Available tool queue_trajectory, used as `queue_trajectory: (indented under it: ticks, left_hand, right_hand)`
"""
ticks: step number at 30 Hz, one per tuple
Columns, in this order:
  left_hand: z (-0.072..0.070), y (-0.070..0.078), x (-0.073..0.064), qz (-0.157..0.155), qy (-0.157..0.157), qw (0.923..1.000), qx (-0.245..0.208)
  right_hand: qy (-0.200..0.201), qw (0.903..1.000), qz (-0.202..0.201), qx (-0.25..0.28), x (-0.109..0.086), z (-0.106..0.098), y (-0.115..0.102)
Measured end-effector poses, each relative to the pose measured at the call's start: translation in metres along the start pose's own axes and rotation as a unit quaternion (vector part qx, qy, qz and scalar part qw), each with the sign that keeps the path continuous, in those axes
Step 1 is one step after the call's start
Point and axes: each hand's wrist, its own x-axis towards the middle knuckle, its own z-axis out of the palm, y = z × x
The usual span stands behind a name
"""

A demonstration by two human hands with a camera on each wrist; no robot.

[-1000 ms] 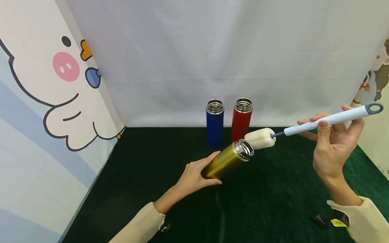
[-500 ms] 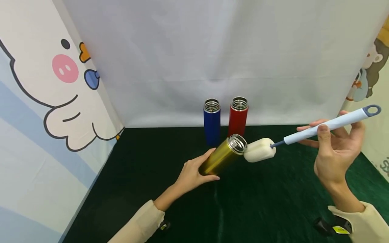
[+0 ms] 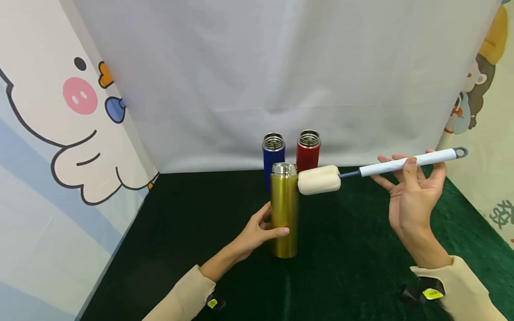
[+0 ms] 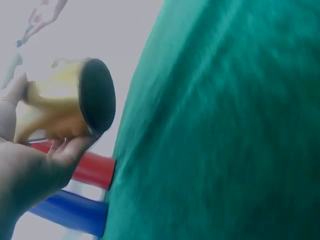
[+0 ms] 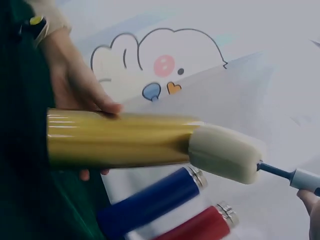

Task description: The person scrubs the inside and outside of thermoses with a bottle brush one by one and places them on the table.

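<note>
A gold bottle (image 3: 284, 209) with a bare metal neck stands nearly upright in my left hand (image 3: 253, 232), whose thumb and fingers curl around its side. In the left wrist view the dark base of the gold bottle (image 4: 97, 97) faces the camera, above the green cloth. Between thumb and fingers, my right hand (image 3: 417, 200) pinches the pale blue handle of a bottle brush (image 3: 405, 166). The brush's white sponge head (image 3: 319, 180) points left, outside the bottle beside its upper part. From the right wrist view, the sponge head (image 5: 225, 152) overlaps the bottle's neck end; contact is unclear.
Behind the gold bottle stand a blue bottle (image 3: 274, 156) and a red bottle (image 3: 308, 151), both uncapped. Dark green cloth (image 3: 345, 267) covers the table. A grey-white curtain (image 3: 225, 80) hangs at the back, with cartoon-printed panels on both sides.
The gold bottle was tilted toward the right and has swung nearly upright in my left hand. My right hand with the bottle brush has moved left, and its handle lies closer to level.
</note>
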Motion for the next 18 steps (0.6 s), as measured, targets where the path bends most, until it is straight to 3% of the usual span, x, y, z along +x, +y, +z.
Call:
queue_trajectory:
  ticks: [3,6,9,12,18]
  left_hand:
    - [0.004,0.0,0.0,-0.036,-0.034,0.9929,-0.108]
    - [0.006,-0.002,0.0,-0.055,-0.055,0.9822,-0.171]
    - [0.008,-0.004,-0.001,-0.063,-0.071,0.9762,-0.195]
    - [0.009,-0.005,-0.002,-0.061,-0.088,0.9753,-0.193]
    - [0.005,-0.003,-0.004,-0.057,-0.084,0.9759,-0.194]
  right_hand:
    - [0.02,0.9988,0.045,0.011,-0.002,0.0,0.009]
    - [0.04,0.9901,0.126,0.046,0.0,0.0,0.018]
    - [0.066,0.9673,0.227,0.092,0.002,-0.004,0.025]
    - [0.083,0.9414,0.307,0.114,0.002,-0.011,0.032]
    - [0.09,0.8993,0.404,0.141,-0.008,-0.028,0.038]
